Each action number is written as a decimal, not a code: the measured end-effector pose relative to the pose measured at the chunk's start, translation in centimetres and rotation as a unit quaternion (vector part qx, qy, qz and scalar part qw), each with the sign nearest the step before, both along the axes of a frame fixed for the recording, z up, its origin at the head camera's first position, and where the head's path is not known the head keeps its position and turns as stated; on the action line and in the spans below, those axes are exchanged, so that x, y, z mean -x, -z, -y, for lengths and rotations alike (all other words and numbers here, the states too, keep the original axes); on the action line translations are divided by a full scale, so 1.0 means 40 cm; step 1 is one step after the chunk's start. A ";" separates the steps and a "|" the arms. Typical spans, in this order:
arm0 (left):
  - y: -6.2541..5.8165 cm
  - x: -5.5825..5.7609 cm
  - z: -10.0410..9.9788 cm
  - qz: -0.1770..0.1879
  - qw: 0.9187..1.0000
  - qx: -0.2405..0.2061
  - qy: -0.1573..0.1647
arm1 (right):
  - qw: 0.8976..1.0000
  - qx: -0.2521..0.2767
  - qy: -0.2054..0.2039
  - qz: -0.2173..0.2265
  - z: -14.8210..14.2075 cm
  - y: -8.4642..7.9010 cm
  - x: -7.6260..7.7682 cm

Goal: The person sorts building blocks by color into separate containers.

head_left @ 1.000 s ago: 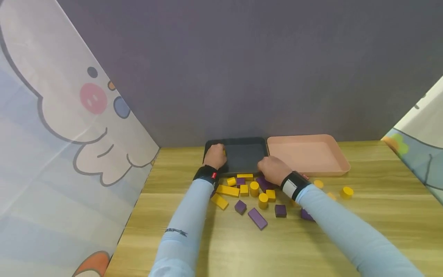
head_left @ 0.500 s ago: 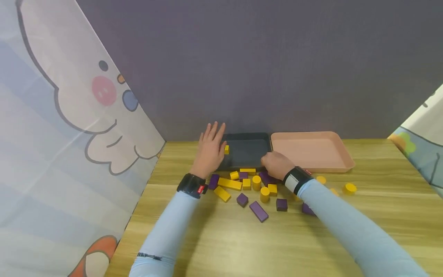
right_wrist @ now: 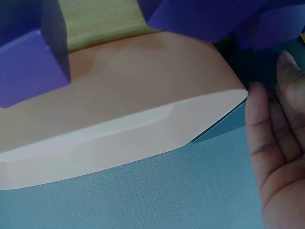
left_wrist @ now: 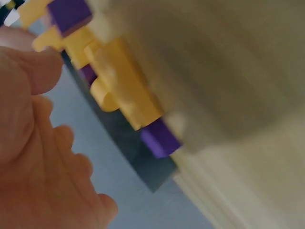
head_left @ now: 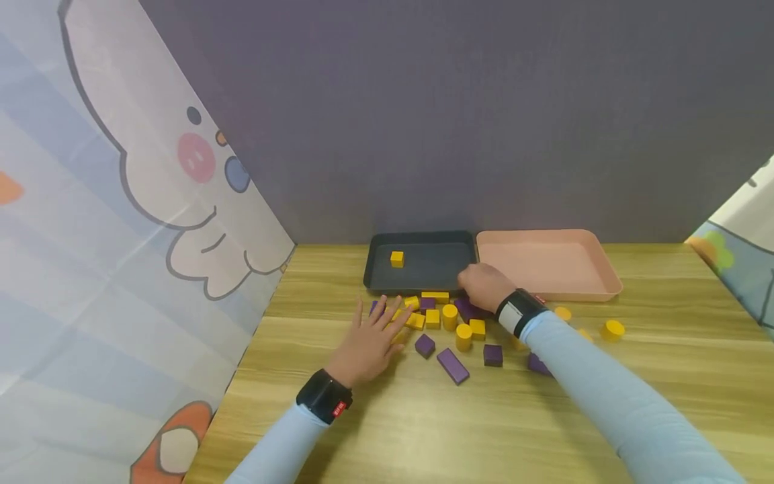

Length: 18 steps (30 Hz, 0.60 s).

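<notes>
My left hand (head_left: 365,343) spreads its fingers low over the left end of a group of wooden blocks, overlapping a long yellow block (left_wrist: 125,83) and a purple block (left_wrist: 160,138). Nothing shows in its grasp. At the right front corner of a dark tray (head_left: 432,262), my right hand (head_left: 486,288) curls its fingers at the rim, thumb facing fingertips in the right wrist view. A single yellow cube (head_left: 397,259) lies inside that tray, toward the left. Just below the right hand is a purple block (head_left: 469,309).
A pink tray (head_left: 538,265) adjoins the dark one on the right, against the grey wall (head_left: 423,121). Yellow cylinders (head_left: 463,337) and a purple oblong block (head_left: 453,366) lie in front. A yellow round block (head_left: 613,330) sits at the right, beyond the right forearm.
My left hand has left the yellow cube in the dark tray, opened, and come back toward me over the blocks. The right hand stays at the tray corner. The head view has shifted slightly.
</notes>
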<state>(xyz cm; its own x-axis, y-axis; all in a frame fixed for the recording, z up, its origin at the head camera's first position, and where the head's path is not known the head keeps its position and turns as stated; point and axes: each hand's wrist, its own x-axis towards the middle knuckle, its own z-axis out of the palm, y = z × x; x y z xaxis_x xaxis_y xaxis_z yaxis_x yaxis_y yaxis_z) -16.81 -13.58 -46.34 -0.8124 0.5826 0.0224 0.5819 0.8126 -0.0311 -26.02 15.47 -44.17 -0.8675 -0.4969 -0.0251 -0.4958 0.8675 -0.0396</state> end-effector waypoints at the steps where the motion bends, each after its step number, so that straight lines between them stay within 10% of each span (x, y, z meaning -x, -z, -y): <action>1: 0.009 -0.006 0.002 -0.002 1.000 0.007 0.005 | 1.000 0.000 0.002 -0.001 -0.002 -0.001 0.000; 18: 0.035 -0.080 -0.015 -0.007 0.991 0.125 -0.037 | 1.000 0.003 0.000 0.001 0.003 -0.013 -0.007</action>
<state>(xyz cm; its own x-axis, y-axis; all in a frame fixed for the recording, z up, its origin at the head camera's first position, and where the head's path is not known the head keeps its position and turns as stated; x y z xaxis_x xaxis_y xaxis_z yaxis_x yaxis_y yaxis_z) -13.60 -12.99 -47.74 -0.8533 0.5109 -0.1038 0.5198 0.8185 -0.2446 -25.73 15.37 -43.67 -0.8677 -0.4966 -0.0233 -0.4953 0.8675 -0.0459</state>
